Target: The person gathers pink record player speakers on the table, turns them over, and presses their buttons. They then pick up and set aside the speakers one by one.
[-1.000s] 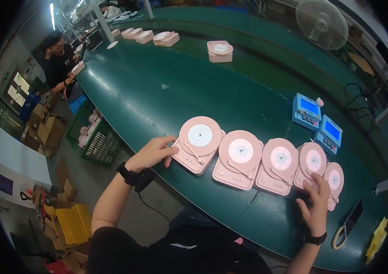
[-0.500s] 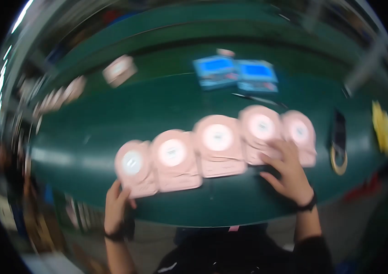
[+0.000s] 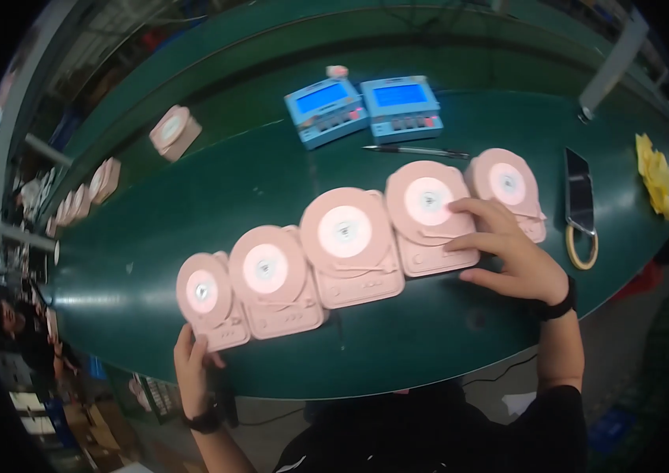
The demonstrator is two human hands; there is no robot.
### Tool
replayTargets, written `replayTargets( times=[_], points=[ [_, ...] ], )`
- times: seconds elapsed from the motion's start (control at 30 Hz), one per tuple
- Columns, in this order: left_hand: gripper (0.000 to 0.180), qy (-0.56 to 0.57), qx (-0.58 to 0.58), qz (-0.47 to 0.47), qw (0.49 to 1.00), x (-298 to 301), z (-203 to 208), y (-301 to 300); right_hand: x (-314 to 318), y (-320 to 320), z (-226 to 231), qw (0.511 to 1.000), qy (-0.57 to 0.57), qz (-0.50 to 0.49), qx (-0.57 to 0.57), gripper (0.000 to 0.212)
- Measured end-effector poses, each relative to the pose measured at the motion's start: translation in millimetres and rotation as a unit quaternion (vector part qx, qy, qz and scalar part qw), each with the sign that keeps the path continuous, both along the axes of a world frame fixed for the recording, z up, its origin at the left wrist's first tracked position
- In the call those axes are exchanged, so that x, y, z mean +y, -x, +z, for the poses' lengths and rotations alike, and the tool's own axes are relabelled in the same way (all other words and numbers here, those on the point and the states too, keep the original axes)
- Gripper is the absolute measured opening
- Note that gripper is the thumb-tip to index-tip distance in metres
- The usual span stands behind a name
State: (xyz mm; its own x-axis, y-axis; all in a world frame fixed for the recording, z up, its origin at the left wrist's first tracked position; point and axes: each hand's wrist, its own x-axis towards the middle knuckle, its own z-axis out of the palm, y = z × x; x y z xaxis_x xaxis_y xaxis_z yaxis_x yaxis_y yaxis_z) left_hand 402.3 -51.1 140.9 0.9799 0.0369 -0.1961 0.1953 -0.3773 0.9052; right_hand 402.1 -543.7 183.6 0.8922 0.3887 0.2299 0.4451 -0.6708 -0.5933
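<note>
Five pink turntables [image 3: 354, 248] — slanting row on surface [image 3: 429, 339], long axes running away from person. Leftmost turntable [image 3: 203, 296]: left hand [image 3: 195, 370] at near edge, grip unclear. Fourth turntable [image 3: 417, 193] — right hand [image 3: 520, 264] spread wide over right side.

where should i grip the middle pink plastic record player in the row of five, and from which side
Probably at the front edge of its flat base, coming from the near side: that edge faces the person, while pink players crowd it on the left and right. I'd avoid the round pink top and thin pink tonearm, which looks delicate.
</note>
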Motion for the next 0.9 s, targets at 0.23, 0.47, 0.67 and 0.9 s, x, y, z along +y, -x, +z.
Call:
replayTargets(
  times=[0.23, 0.47, 0.67, 0.9],
  points=[
    [0.044, 0.010, -0.010, -0.062, 0.998, -22.6, 6.3, -27.4, -12.6, 22.7, -16.1, 0.998, 0.005, -0.064, 0.001, 0.031],
    [0.045, -0.001, 0.034, -0.010, 0.999, -0.4, 11.1, 0.3, 13.5, 6.9, -3.2, 0.991, 0.106, -0.077, -0.031, 0.032],
    [0.036, -0.204, -0.006, -0.067, 0.977, -3.2, 55.9, -51.7, 1.2, 17.4, -8.2, 0.988, 0.126, -0.091, 0.008, 0.029],
    [0.044, -0.539, -0.335, -0.159, 0.756, 7.9, 98.9, -242.2, 12.8, 5.4, 1.3, 0.985, 0.151, -0.086, 0.012, 0.030]
  ],
)
